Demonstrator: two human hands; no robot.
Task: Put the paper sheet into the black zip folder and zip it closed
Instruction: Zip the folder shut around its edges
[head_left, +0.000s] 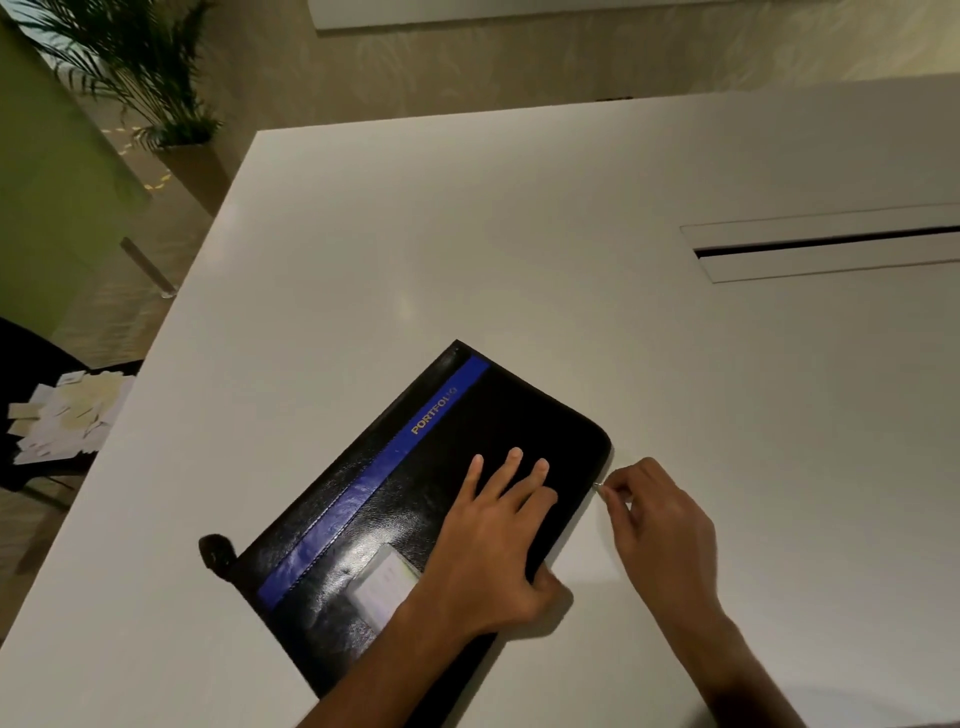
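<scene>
A black glossy leather-look zip folder (441, 499) lies flat and closed on a wide white table (467, 249), turned at an angle so that its long edges run from the lower left to the upper right. A blue stripe (374, 483) runs down its cover, carrying the gold word "PORTFOLIO" near the far end. A small clear card pocket (387, 584) sits on the cover close to the near end, and a short black tab (215, 556) sticks out at the folder's left corner.

The left hand (493, 540) rests palm down on the folder's cover, fingers spread and straight, thumb hooked over the right-hand edge, pressing rather than gripping. The right hand (657, 525) sits on the table just beside that same edge, near the rounded far corner; its fingertips are pinched together on a small silvery zip pull (599, 487) right at the folder's rim.

The paper sheet is not visible; whether it lies inside cannot be told from this view.

Further right, a long cable slot with a white flap (831, 244) is set into the tabletop. Off the table to the left, a heap of pale paper scraps (67, 415) rests on a dark surface, and a potted palm (150, 78) stands beyond the far corner
</scene>
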